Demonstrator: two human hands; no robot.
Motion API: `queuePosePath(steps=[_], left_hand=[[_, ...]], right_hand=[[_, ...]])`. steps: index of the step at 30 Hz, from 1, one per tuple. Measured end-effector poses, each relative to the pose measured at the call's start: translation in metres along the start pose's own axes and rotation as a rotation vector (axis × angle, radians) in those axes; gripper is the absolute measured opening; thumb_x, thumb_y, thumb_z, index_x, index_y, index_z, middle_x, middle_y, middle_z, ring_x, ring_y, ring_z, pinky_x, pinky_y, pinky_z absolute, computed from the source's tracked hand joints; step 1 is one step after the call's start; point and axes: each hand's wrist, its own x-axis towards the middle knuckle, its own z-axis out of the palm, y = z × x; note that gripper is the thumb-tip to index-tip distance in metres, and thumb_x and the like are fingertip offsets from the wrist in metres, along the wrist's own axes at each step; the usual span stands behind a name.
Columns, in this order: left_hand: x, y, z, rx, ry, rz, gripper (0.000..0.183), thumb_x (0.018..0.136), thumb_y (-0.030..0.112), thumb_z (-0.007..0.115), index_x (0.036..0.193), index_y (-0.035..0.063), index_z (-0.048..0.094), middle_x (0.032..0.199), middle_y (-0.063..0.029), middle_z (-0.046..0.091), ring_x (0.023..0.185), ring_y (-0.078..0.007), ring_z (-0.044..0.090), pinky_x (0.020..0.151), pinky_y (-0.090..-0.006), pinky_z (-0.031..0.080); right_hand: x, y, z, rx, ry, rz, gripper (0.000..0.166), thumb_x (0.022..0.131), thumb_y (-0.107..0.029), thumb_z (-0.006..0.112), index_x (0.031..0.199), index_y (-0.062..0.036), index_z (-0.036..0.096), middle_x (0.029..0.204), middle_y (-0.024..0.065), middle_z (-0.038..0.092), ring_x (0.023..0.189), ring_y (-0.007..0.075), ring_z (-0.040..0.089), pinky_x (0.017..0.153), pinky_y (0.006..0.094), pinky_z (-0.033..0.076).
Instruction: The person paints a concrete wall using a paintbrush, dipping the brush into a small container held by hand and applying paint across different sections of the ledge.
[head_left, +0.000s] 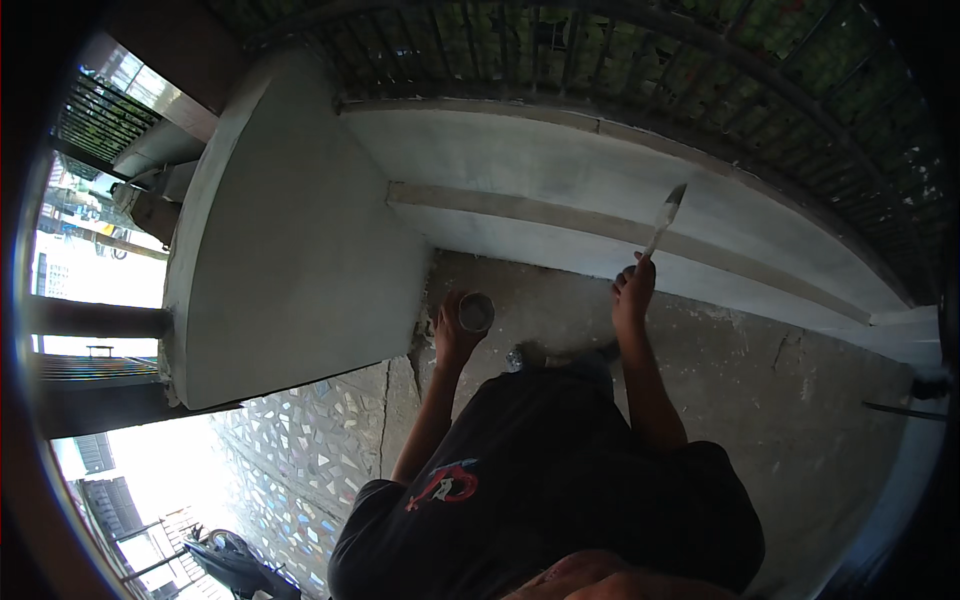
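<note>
My left hand (450, 334) is wrapped around a small round cup (476, 313), its open mouth facing up; what it holds is too dim to make out. To the right, my right hand (634, 289) grips the handle of a paintbrush (664, 217). The dark bristle tip points up and away from me, in front of the pale wall (525, 154). I cannot tell whether the bristles touch it. A bare, tan ledge (517, 208) runs along this wall, behind the brush handle.
A pale pillar (300, 247) stands at left, joining the wall. Metal railings (555, 52) top the wall, with greenery behind. Underfoot is a stained concrete floor (720, 375), meeting mosaic paving (307, 435) at lower left. A motorcycle (240, 566) is parked beyond.
</note>
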Motion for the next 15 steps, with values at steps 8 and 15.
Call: queuePosePath(steps=[8,15], left_hand=[[-0.009,-0.007,-0.005,-0.024,0.020,-0.006,0.094,0.061,0.020,0.090,0.138,0.0143,0.036,0.133,-0.0126,0.054,0.122,-0.0365,0.053,0.097,-0.0520,0.042],[-0.013,-0.013,-0.014,-0.017,0.023,-0.058,0.092,0.060,0.019,0.090,0.136,0.0166,0.039,0.133,-0.0112,0.054,0.119,-0.0373,0.054,0.096,-0.0526,0.041]], right_hand=[[0.041,0.086,0.109,-0.512,-0.261,-0.305,0.031,0.103,-0.034,0.049,0.122,-0.0099,0.057,0.068,-0.0018,0.049,0.046,0.0062,0.041,0.039,0.0244,0.033],[0.012,0.104,0.128,-0.676,-0.341,-0.241,0.038,0.101,-0.039,0.051,0.114,-0.0057,0.063,0.079,0.0148,0.067,0.074,0.0322,0.066,0.070,0.0419,0.049]])
